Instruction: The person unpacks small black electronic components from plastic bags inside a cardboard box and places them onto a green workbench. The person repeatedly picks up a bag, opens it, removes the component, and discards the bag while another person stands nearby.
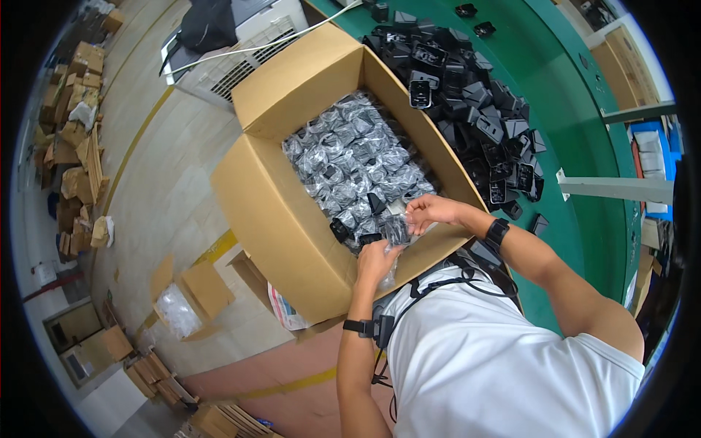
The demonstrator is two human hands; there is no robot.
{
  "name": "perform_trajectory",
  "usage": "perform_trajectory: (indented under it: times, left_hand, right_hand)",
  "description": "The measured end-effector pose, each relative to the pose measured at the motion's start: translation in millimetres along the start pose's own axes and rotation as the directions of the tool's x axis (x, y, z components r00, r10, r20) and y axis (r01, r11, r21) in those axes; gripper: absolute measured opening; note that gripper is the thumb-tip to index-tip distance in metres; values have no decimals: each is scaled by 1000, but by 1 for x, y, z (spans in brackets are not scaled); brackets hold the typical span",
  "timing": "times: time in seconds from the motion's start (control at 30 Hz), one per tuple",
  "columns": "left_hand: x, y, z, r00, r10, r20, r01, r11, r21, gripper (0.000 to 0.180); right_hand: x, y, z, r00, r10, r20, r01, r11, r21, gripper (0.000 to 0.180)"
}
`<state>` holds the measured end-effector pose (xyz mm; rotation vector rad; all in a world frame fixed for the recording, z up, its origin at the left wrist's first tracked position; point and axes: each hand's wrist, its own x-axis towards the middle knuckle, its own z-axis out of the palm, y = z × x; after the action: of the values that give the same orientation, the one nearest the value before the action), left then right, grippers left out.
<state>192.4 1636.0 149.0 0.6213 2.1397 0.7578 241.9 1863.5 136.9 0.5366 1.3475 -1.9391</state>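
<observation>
Both my hands meet over the near right corner of a large open cardboard box (pixel 274 212). Between them is a clear plastic bag (pixel 396 229) with a dark part inside. My left hand (pixel 375 261) closes on the bag's lower left side. With pinched fingers, my right hand (pixel 431 212) grips its right edge. Inside the box lie many bagged dark parts (pixel 343 153), packed close together. A few bare black parts (pixel 339 230) rest on top of them, just left of my hands.
A heap of black plastic parts (pixel 475 109) covers part of the green table (pixel 584 219) at right. Behind the box stands a grey-white machine (pixel 248 55) with a cable across it. On the floor at left sits a small carton (pixel 204 288) holding clear plastic; stacked cartons (pixel 80 139) line the wall.
</observation>
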Motion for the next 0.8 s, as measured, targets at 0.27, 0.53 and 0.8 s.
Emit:
perform_trajectory:
  times: [0.27, 0.53, 0.8]
  left_hand:
    - [-24, -6, -11, 985, 58, -165, -36, 991, 130, 24]
    - [-41, 26, -32, 966, -175, -193, 142, 975, -172, 19]
    - [-12, 23, -18, 987, -148, -55, 141, 983, -114, 38]
  right_hand:
    - [55, 40, -66, 827, 341, -447, -555, 625, -549, 52]
    - [90, 111, -52, 620, 281, -732, -637, 725, -262, 63]
    - [47, 24, -35, 915, 302, -267, -303, 952, 38, 32]
